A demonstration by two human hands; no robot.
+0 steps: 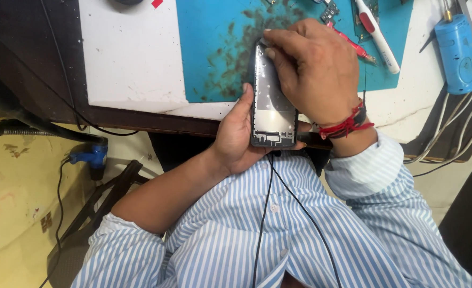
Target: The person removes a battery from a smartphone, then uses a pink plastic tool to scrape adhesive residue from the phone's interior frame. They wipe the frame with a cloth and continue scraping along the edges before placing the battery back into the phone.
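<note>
Phone frame [272, 101], dark with a pale grey inner face, sits upright at the centre of the frame, lower end toward the body, upper end over the blue mat [214, 42]. Left hand [236, 136] cups it from below and from the left: palm under the lower end, one fingertip up along the left edge. This looks like a brace, keeping the frame steady off the table. Right hand [313, 69] lies over the upper right edge, fingers curled and pressed together, fingertips on the top corner; whether they pinch a small tool cannot be told. A red thread band circles the right wrist. The mat, stained brown, lies on a white board [129, 53]. Upper right: white pen-shaped tool [377, 37], blue cylinder [457, 50].
</note>
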